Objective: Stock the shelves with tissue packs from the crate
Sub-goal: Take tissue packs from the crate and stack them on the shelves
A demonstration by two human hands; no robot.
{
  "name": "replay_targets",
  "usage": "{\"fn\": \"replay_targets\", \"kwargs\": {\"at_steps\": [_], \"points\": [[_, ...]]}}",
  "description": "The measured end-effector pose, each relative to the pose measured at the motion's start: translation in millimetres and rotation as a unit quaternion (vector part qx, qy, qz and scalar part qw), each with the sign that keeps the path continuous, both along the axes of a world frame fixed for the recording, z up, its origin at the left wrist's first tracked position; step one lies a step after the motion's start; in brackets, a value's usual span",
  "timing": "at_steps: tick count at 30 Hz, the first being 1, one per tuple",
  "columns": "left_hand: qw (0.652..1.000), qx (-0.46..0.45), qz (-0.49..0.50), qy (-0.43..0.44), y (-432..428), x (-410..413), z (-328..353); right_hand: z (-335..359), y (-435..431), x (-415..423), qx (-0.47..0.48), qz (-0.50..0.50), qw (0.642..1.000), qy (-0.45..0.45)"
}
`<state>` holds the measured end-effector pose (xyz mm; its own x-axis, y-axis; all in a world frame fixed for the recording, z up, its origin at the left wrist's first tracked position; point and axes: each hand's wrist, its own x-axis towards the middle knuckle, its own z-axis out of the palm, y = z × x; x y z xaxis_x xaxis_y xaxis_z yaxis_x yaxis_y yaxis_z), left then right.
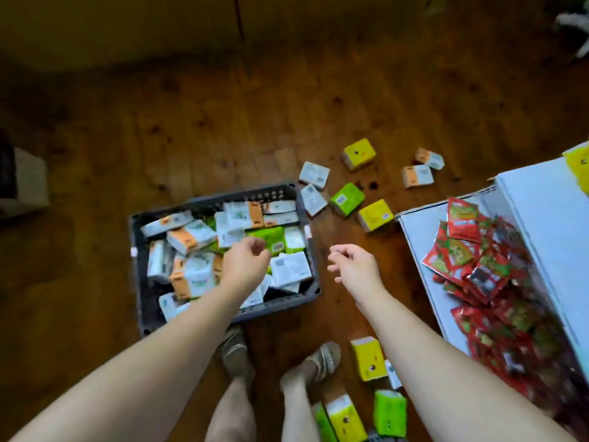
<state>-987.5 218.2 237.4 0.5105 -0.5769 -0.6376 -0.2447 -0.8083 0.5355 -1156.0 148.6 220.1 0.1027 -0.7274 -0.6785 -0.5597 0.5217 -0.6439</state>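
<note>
Left hand (247,260) over crate (255,193) (right hand (353,266) beside)

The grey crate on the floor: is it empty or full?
Partly full. Many tissue packs lie loosely inside the crate, but its dark bottom shows at the near side.

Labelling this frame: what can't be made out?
Head view only.
- Grey plastic crate: contents under the left hand and forearm hidden.
- White flat shelf: cut off by right edge.
- Small tissue packs on wooden floor: print blurred, unreadable.
- Pale object, top right corner: blurred, cut off by edge.
</note>
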Motion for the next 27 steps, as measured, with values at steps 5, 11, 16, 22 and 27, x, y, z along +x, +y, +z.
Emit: {"fn": "replay_targets", "kwargs": {"at_steps": [5,11,16,22,27], "points": [[0.995,0.077,0.038,0.046,37,27,-129,-123,34,28,0.083,0.047,0.994,0.046],[0.984,0.113,0.080,0.111,30,6,-252,-232,35,34,0.161,0.100,0.975,0.118],[0.971,0.115,0.147,0.147,9,-12,-315,-292,28,50,0.203,-0.015,0.971,0.129],[0.967,0.073,0.189,0.154,0,-13,-327,-296,26,48,0.256,-0.108,0.957,0.082],[0.974,0.017,0.125,0.191,-3,9,-271,-254,15,54,0.321,-0.149,0.935,0.035]]}}
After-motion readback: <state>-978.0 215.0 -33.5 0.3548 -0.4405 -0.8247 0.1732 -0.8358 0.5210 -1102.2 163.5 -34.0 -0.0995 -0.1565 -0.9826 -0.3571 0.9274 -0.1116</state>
